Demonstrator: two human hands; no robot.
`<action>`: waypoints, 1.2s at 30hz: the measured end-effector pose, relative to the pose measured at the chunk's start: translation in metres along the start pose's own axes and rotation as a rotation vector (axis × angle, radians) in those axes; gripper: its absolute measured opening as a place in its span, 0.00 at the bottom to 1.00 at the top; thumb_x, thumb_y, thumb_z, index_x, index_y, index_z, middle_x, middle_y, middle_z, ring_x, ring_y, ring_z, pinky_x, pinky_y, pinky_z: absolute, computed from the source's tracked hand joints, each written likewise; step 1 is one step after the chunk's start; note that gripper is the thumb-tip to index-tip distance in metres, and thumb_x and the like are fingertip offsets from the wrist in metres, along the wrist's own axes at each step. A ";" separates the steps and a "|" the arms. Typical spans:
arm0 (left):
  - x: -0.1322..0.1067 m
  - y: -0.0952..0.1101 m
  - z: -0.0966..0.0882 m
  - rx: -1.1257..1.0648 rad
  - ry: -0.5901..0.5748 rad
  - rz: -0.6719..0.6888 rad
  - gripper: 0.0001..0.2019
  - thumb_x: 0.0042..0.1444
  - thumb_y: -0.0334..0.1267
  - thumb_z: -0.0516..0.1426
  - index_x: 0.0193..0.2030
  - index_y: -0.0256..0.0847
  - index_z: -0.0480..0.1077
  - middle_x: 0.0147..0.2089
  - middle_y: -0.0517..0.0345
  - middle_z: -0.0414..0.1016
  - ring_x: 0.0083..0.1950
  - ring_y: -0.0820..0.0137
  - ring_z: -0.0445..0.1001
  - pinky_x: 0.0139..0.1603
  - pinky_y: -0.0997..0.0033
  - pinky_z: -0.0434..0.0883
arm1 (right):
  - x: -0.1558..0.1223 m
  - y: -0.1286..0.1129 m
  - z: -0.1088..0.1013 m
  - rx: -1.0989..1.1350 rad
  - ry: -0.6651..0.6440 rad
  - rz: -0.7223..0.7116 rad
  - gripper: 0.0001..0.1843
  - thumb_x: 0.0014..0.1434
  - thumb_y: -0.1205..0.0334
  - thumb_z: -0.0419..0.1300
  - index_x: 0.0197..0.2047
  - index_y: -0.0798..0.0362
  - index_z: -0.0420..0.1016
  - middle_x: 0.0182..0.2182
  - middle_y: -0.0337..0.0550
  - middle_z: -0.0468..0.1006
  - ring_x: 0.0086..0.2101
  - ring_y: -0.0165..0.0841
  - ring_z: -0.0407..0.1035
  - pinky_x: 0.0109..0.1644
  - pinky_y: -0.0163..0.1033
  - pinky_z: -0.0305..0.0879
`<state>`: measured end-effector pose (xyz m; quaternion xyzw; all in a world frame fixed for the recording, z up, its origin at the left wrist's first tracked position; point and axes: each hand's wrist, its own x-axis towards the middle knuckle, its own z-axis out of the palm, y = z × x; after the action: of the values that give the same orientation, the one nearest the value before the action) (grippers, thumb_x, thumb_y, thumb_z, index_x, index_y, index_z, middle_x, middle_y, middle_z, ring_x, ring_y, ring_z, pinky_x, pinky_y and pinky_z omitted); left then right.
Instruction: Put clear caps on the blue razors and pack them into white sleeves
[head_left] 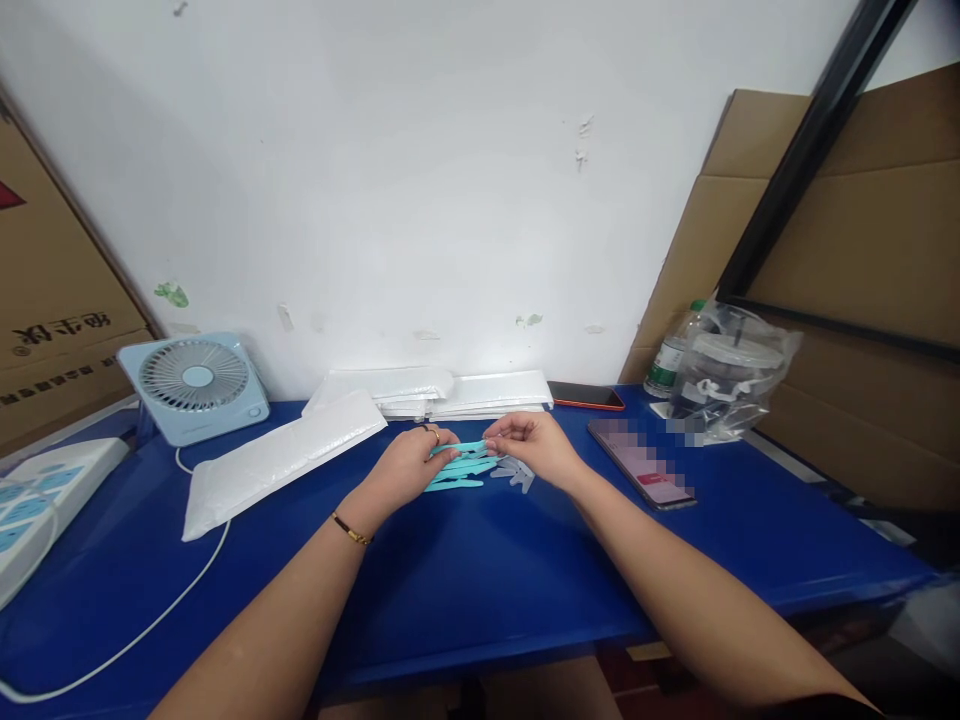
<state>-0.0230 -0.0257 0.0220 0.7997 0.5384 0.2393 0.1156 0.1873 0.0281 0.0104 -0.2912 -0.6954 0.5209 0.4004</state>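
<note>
Thumb and forefinger of the left hand (405, 466) and of the right hand (536, 447) pinched opposite ends of a teal strip (471, 447), over loose teal strips (459, 484) mid-table. Blue tabletop (480, 600) stretched thence to the near edge. White packets (285, 465) bordered the left and far sides; translucent pieces (517, 474) lay beside the right hand, a phone (621, 453) farther right.

Fan (197, 378): one. Left of fan: power strip (56, 505), one. Right of fan: white packets (289, 462), at least three; teal pieces (459, 485), at least three, overlapping; translucent grey pieces (516, 474), several, full count unclear. Farther right of fan: phones (590, 396), two; bottle (667, 362), one; bagged cup (724, 372), one
</note>
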 end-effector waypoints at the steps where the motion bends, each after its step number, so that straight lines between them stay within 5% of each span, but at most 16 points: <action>1: 0.000 0.001 0.001 0.010 -0.001 0.001 0.13 0.59 0.44 0.48 0.39 0.44 0.71 0.36 0.59 0.73 0.38 0.68 0.70 0.39 0.71 0.65 | 0.000 0.000 0.000 0.002 -0.004 0.004 0.16 0.44 0.54 0.67 0.33 0.56 0.75 0.24 0.42 0.78 0.29 0.33 0.74 0.35 0.38 0.71; 4: 0.001 0.004 0.001 0.093 0.098 -0.007 0.15 0.58 0.45 0.49 0.48 0.45 0.69 0.44 0.55 0.71 0.45 0.64 0.69 0.45 0.66 0.65 | 0.004 0.003 -0.010 -0.010 0.015 -0.003 0.16 0.44 0.54 0.67 0.33 0.56 0.75 0.25 0.42 0.78 0.29 0.34 0.75 0.36 0.39 0.71; 7: -0.003 0.004 0.002 0.164 0.205 -0.064 0.23 0.58 0.47 0.50 0.59 0.43 0.59 0.55 0.48 0.64 0.56 0.59 0.64 0.54 0.59 0.62 | 0.011 0.011 -0.032 -0.048 0.168 -0.037 0.15 0.45 0.55 0.66 0.34 0.56 0.75 0.25 0.44 0.79 0.30 0.35 0.75 0.38 0.40 0.71; 11: -0.010 -0.001 0.010 0.202 -0.139 -0.183 0.33 0.56 0.54 0.49 0.64 0.36 0.52 0.65 0.41 0.54 0.65 0.53 0.53 0.60 0.56 0.56 | 0.022 0.029 -0.053 -0.225 0.280 -0.038 0.12 0.46 0.59 0.64 0.34 0.57 0.76 0.27 0.45 0.80 0.31 0.36 0.75 0.38 0.40 0.70; 15: -0.016 0.005 0.017 0.224 -0.356 -0.179 0.38 0.55 0.58 0.47 0.65 0.35 0.50 0.69 0.43 0.43 0.69 0.53 0.42 0.63 0.55 0.52 | 0.028 0.041 -0.040 -0.509 0.200 -0.100 0.07 0.48 0.63 0.62 0.32 0.54 0.79 0.29 0.43 0.80 0.31 0.34 0.74 0.36 0.37 0.68; 21: -0.026 0.035 0.019 0.292 -0.385 -0.073 0.38 0.53 0.62 0.47 0.63 0.38 0.55 0.66 0.44 0.52 0.66 0.54 0.52 0.59 0.57 0.59 | 0.027 0.038 -0.014 -0.724 -0.114 -0.218 0.07 0.51 0.65 0.61 0.33 0.49 0.80 0.31 0.38 0.81 0.33 0.30 0.73 0.38 0.33 0.65; 25: -0.026 0.043 0.017 0.346 -0.342 -0.025 0.29 0.58 0.57 0.44 0.59 0.42 0.63 0.62 0.47 0.62 0.60 0.55 0.62 0.54 0.58 0.63 | 0.031 0.040 -0.030 -0.899 -0.059 -0.246 0.09 0.53 0.63 0.60 0.37 0.49 0.80 0.35 0.40 0.81 0.38 0.33 0.72 0.43 0.34 0.64; 29: -0.014 0.029 0.016 0.322 -0.282 -0.020 0.19 0.61 0.47 0.44 0.49 0.46 0.71 0.50 0.53 0.74 0.50 0.61 0.71 0.48 0.64 0.66 | 0.035 0.044 -0.047 -1.126 -0.085 -0.163 0.10 0.53 0.67 0.58 0.37 0.50 0.80 0.36 0.42 0.80 0.40 0.35 0.71 0.45 0.35 0.63; 36: 0.008 -0.002 0.026 0.171 -0.141 -0.030 0.09 0.52 0.33 0.52 0.34 0.44 0.75 0.37 0.58 0.77 0.37 0.66 0.73 0.35 0.71 0.65 | 0.033 0.039 -0.034 -1.288 -0.071 -0.103 0.16 0.50 0.73 0.55 0.40 0.54 0.78 0.36 0.50 0.78 0.36 0.38 0.71 0.39 0.36 0.62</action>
<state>-0.0093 -0.0160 0.0012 0.8133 0.5594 0.1339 0.0881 0.1998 0.0833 -0.0141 -0.4220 -0.8946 -0.0113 0.1468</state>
